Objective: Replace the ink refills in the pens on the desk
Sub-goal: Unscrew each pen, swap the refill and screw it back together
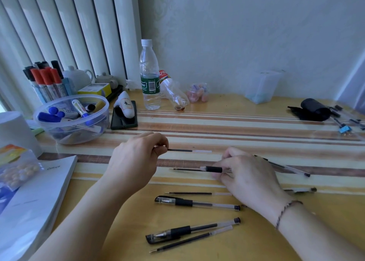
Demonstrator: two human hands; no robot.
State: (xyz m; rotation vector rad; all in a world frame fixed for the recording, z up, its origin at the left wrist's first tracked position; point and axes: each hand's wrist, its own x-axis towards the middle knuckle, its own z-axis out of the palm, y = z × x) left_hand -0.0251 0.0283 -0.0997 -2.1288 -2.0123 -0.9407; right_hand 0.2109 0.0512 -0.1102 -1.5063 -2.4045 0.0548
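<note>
— Head view: what do our hands hold?
— Our left hand [136,162] pinches a refill [189,150]; our right hand [245,174] grips a pen [213,169], its refill sticking out, mid-surface [237,122]. More pens [197,202] lie toward the near edge.

Legible markings are few. The word "Office" is printed on the white booklet [37,183] lying left of the left hand [136,162]. A single black character is marked on the white object [124,104] resting on the dark phone beyond that hand. The green label of the water bottle [149,77], farther back, carries a barcode and lettering too small to read.
</note>
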